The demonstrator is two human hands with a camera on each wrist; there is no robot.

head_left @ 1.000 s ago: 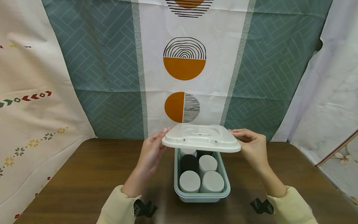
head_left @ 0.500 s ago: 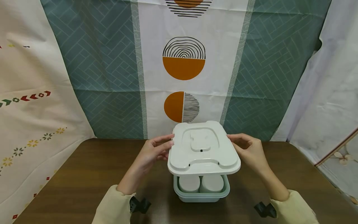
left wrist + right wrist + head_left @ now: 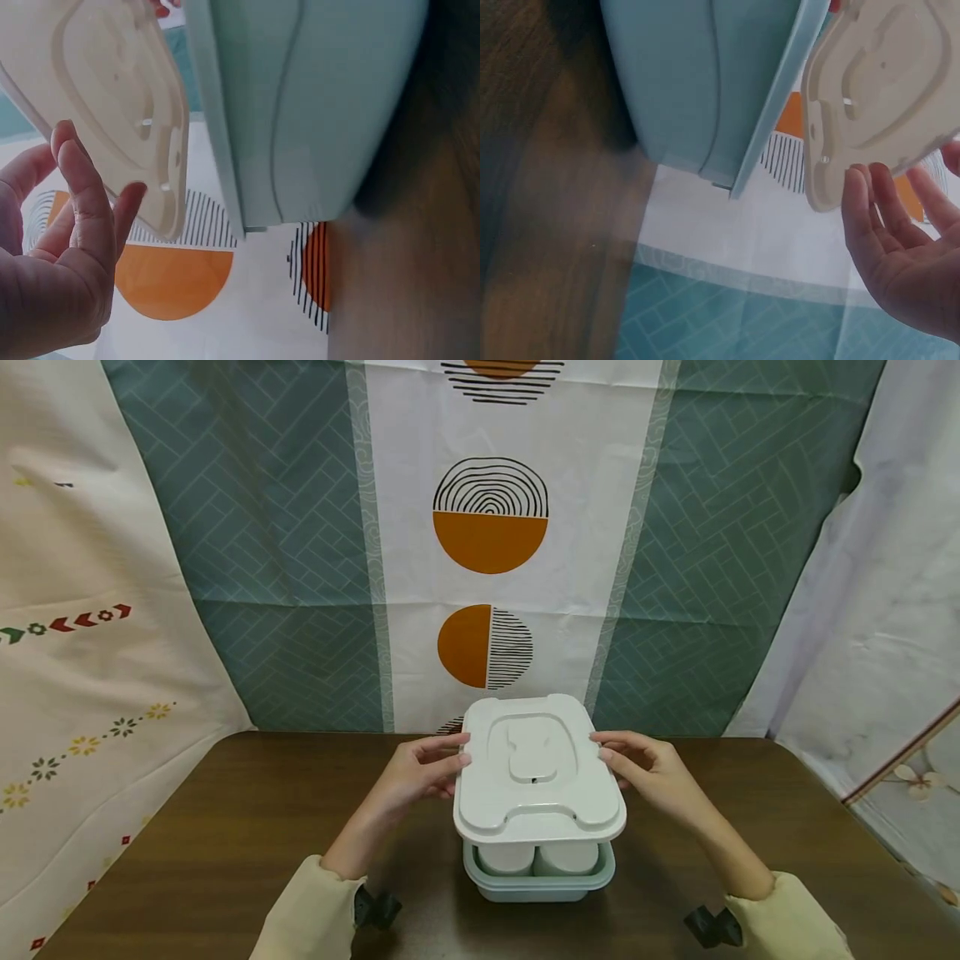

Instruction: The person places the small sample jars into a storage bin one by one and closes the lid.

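1. White rectangular plastic lid (image 3: pixel 538 774) with a recessed handle sits over the pale green plastic bin (image 3: pixel 538 881), tilted; near edge is raised, not seated.
2. Left hand (image 3: pixel 415 772) and right hand (image 3: pixel 645 766) pinch the lid's side edges, one each side, which keeps it level across and lined up with the bin rim.
3. In the bin, under the lifted near edge: two white round jar tops (image 3: pixel 536 857). Rest of the contents hidden.
4. Bin stands mid dark brown wooden counter (image 3: pixel 187 835), in front of a patterned cloth backdrop (image 3: pixel 491 527).
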